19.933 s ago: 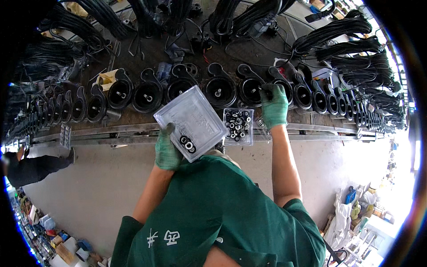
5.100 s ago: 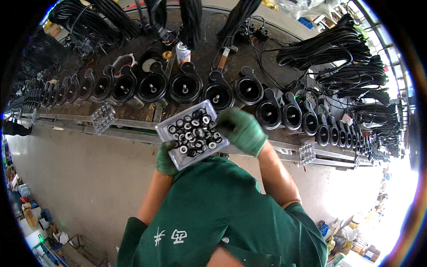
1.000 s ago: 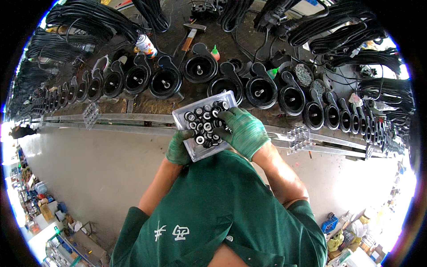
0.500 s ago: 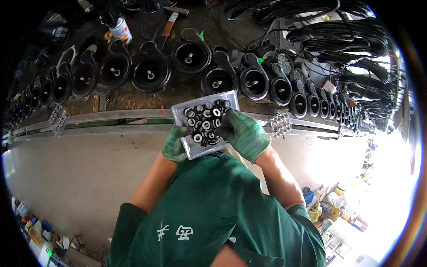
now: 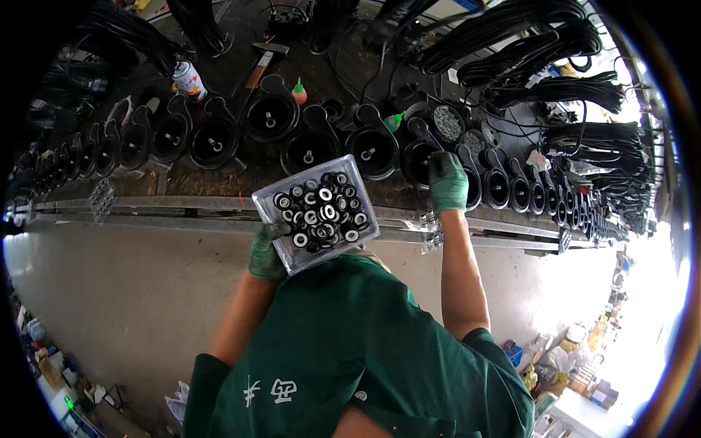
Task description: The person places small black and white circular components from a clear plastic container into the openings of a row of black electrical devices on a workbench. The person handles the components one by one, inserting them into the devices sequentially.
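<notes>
My left hand (image 5: 264,252), in a green glove with dark fingertips, grips the left side of a clear plastic box (image 5: 366,193). Many small black-and-white rings (image 5: 321,212) lie heaped in the box, which tilts in front of my chest at the bench edge. My right hand (image 5: 447,184), gloved alike, reaches forward over the bench with its fingers bent together. It is at the right side of a round black housing (image 5: 416,164) with a metal stud in its middle. Whatever its fingertips hold is hidden.
Similar black housings (image 5: 308,157) line the bench both ways. Behind them are a hammer (image 5: 261,64), a spray can (image 5: 189,80), a green-tipped bottle (image 5: 394,122) and a bowl of small metal parts (image 5: 447,124). Coiled black cables (image 5: 511,29) fill the back right. A metal rail (image 5: 182,212) edges the bench.
My right hand has left the box of rings and moved right and forward to a housing. My left hand still holds the box, now tilted more. The view has shifted slightly.
</notes>
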`<state>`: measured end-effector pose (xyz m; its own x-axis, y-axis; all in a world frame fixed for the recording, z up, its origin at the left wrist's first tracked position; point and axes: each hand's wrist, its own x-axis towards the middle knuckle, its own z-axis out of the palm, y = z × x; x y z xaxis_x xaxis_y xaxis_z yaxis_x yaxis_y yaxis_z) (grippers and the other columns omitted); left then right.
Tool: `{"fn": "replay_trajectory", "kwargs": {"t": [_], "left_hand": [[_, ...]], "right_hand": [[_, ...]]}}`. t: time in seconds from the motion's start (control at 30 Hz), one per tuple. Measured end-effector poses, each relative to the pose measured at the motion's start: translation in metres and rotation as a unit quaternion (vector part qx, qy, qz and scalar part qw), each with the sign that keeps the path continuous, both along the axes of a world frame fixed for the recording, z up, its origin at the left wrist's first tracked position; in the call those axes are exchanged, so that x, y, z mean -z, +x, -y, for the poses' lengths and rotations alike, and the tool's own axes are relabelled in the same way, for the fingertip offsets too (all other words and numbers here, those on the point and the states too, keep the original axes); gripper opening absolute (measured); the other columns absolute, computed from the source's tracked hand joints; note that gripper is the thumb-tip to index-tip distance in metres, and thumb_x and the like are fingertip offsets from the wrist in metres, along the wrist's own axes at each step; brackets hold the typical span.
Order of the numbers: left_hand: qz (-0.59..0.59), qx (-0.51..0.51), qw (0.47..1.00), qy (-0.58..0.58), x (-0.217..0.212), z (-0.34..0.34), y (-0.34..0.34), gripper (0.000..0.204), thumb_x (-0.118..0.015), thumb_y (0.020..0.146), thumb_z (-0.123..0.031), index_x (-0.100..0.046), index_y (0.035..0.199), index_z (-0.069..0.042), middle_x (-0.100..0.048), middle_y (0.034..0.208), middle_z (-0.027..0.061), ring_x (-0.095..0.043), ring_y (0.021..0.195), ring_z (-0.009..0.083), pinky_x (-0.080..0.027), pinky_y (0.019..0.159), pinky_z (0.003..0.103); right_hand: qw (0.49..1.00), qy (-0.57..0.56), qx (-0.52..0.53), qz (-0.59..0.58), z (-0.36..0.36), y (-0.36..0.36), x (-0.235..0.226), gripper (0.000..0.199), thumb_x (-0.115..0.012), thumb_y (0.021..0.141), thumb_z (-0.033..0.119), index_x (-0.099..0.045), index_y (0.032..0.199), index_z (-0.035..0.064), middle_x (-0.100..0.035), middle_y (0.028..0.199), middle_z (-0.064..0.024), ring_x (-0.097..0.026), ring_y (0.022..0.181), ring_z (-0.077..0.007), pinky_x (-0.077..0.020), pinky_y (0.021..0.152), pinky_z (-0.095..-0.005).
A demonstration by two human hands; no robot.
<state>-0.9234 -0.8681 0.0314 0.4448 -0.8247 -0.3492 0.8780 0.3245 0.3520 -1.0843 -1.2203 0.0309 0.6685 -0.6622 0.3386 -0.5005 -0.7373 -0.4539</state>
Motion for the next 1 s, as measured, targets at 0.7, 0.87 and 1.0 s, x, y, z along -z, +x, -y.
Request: {"fn": "replay_trajectory", "kwargs": {"t": [0.7, 0.87, 1.0], "left_hand": [[0.020, 0.038, 0.998, 0.042, -0.016, 0.069, -0.088, 0.080, -0.076, 0.075, -0.020, -0.049, 0.148, 0.000, -0.064, 0.137, 0.0194, -0.066, 0.122, 0.0340, -0.057, 0.107, 0.049], [0.010, 0.026, 0.998, 0.052, -0.021, 0.078, -0.102, 0.082, -0.075, 0.076, -0.022, -0.046, 0.150, 0.000, -0.063, 0.139, 0.0211, -0.065, 0.123, 0.0359, -0.055, 0.108, 0.050], [0.027, 0.020, 0.997, 0.067, -0.018, 0.077, -0.105, 0.082, -0.073, 0.076, -0.020, -0.045, 0.150, 0.001, -0.063, 0.138, 0.0214, -0.065, 0.123, 0.0365, -0.056, 0.108, 0.050]], "right_hand": [[0.885, -0.039, -0.426, -0.183, -0.054, -0.011, -0.093, 0.036, -0.070, 0.089, 0.012, -0.070, 0.125, 0.0100, -0.064, 0.114, -0.0099, -0.065, 0.108, -0.0293, -0.0580, 0.090, -0.0409], [0.899, 0.030, -0.427, -0.090, -0.044, -0.023, -0.085, 0.024, -0.072, 0.089, 0.015, -0.069, 0.112, 0.0081, -0.064, 0.109, -0.0125, -0.066, 0.102, -0.0337, -0.0569, 0.088, -0.0429], [0.931, 0.155, -0.330, 0.027, -0.014, -0.041, -0.083, 0.018, -0.076, 0.088, 0.009, -0.073, 0.105, 0.0043, -0.070, 0.103, -0.0128, -0.069, 0.097, -0.0285, -0.0566, 0.086, -0.0380]]}}
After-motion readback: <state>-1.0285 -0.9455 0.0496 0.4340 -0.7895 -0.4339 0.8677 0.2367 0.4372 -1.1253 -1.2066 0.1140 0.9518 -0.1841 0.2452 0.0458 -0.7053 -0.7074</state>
